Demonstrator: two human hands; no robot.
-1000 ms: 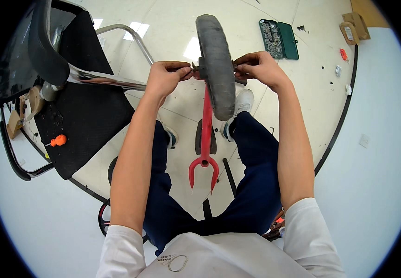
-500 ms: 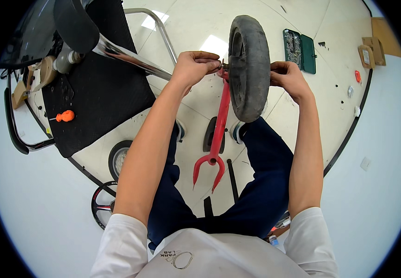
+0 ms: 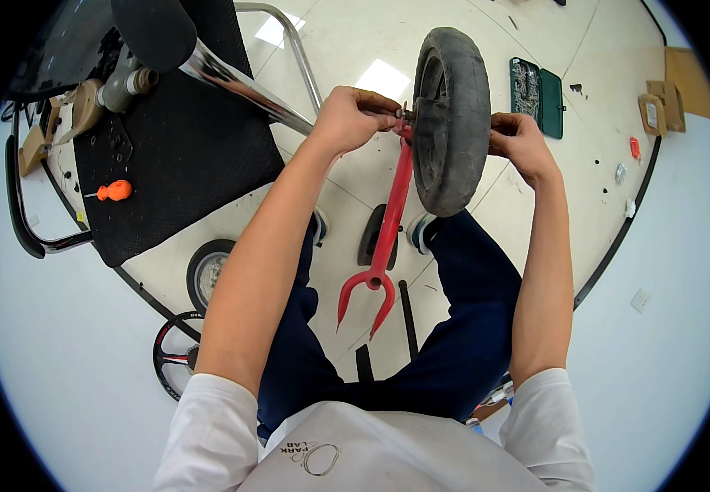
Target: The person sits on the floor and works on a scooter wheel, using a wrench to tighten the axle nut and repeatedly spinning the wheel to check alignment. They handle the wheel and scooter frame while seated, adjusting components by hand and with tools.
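A black rubber-tyred wheel (image 3: 453, 123) stands upright over a red frame (image 3: 390, 213), which has a fork at its lower end between my legs. My left hand (image 3: 353, 121) pinches the axle hardware (image 3: 404, 115) on the wheel's left side, at the frame's upper end. My right hand (image 3: 520, 143) is at the wheel's right side with fingers curled, their tips hidden behind the tyre, so what they grip cannot be made out.
At left, a black chair (image 3: 174, 148) carries an orange screwdriver (image 3: 114, 189) and parts. Another wheel (image 3: 207, 275) and a spoked wheel (image 3: 166, 357) lie below it. An open green toolbox (image 3: 550, 102) and cardboard pieces (image 3: 662, 107) are at right, near white walls (image 3: 650, 361).
The wheel and both hands have shifted rightwards in view, along with the surroundings. The wheel has tilted slightly, showing more of its left side. My right hand sits lower than a second ago.
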